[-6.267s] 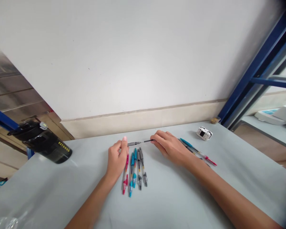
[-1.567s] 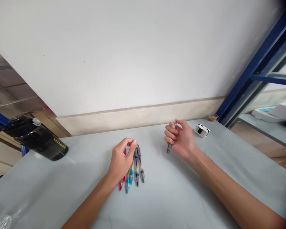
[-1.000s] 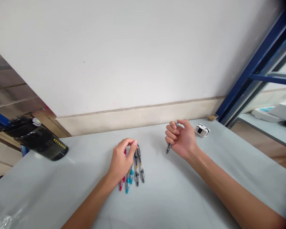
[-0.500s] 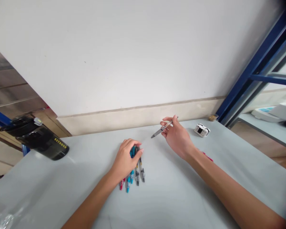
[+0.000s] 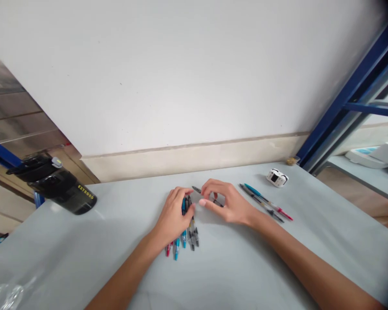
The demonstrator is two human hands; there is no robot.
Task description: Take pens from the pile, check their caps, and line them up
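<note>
My left hand (image 5: 173, 214) is curled over a bunch of pens on the grey table (image 5: 116, 249). Below its palm stick out red (image 5: 168, 249), blue (image 5: 177, 249) and black-and-clear pens (image 5: 192, 239); their upper parts are partly hidden. Just right of it, my right hand (image 5: 226, 200) has its fingers bent around a dark pen (image 5: 197, 189), whose tip points up-left toward the left fingertips. The pen's middle is hidden behind the fingers. Right of this hand, a black pen (image 5: 261, 202) and a blue pen with a red end (image 5: 267, 200) lie side by side.
A black bottle (image 5: 63, 187) stands at the table's left. Toward the back right are a white device (image 5: 277, 178) and a small container (image 5: 292, 160). Clear plastic (image 5: 13, 297) lies at the lower left. A white wall (image 5: 194, 86) rises behind, with a blue frame (image 5: 345, 97) at right.
My right hand has moved down and left with the dark pen, closer to my left hand. The pens at right, mostly hidden by the right arm before, now show. My left hand remains over the bunch.
</note>
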